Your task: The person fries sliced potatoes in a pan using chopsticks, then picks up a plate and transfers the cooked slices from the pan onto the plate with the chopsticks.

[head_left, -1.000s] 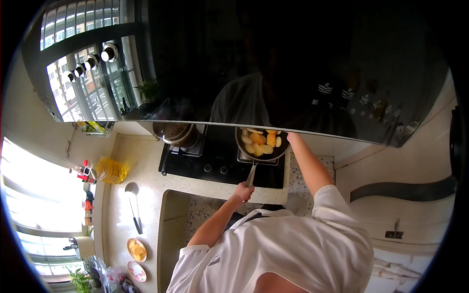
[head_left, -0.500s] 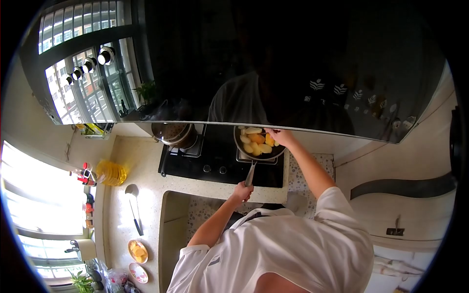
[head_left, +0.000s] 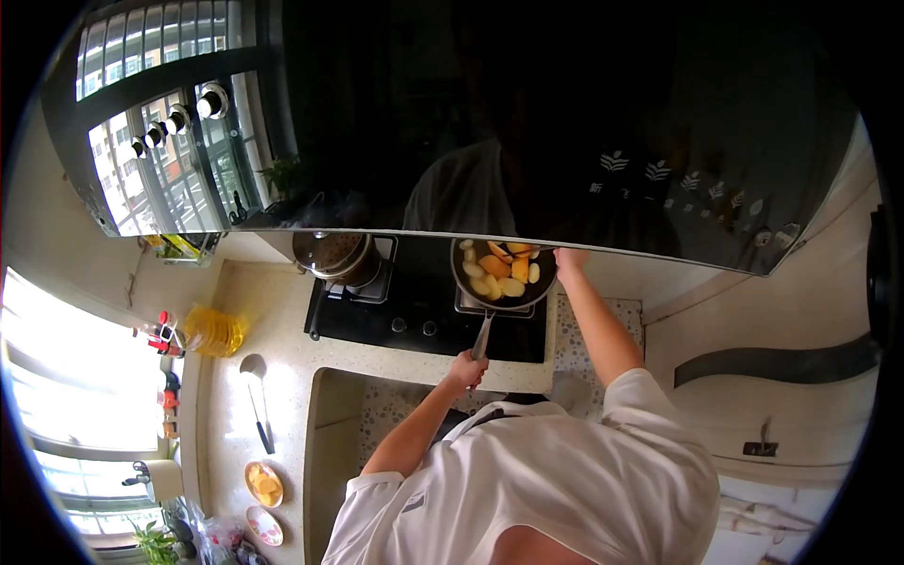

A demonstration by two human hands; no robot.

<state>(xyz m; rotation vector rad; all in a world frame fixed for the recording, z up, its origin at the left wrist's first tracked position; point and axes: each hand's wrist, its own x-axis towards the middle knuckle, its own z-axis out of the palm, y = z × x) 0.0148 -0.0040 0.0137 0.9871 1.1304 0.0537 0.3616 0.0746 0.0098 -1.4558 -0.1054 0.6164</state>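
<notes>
My left hand point(head_left: 468, 369) is wrapped round the handle of a frying pan point(head_left: 483, 331), which sits on the right burner. Pale, yellow and orange food pieces point(head_left: 511, 286) lie in the pan, apparently slices. Just off the pan's right rim is my right hand point(head_left: 569, 263), partly under the range hood's edge. Its fingers look closed, but whatever they may hold cannot be made out. The hood cuts off the far part of the pan.
A lidded pot point(head_left: 337, 259) stands on the left burner of the black hob point(head_left: 377, 320). The range hood point(head_left: 527, 122) hangs low overhead. Leftward on the counter are an oil jug point(head_left: 215, 331), a ladle point(head_left: 256, 400), a plate of yellow pieces point(head_left: 265, 484) and a patterned dish point(head_left: 265, 525).
My right hand has moved right, from over the pan to beside its rim. Orange pieces at the pan's far side lie differently. My left hand stays on the handle.
</notes>
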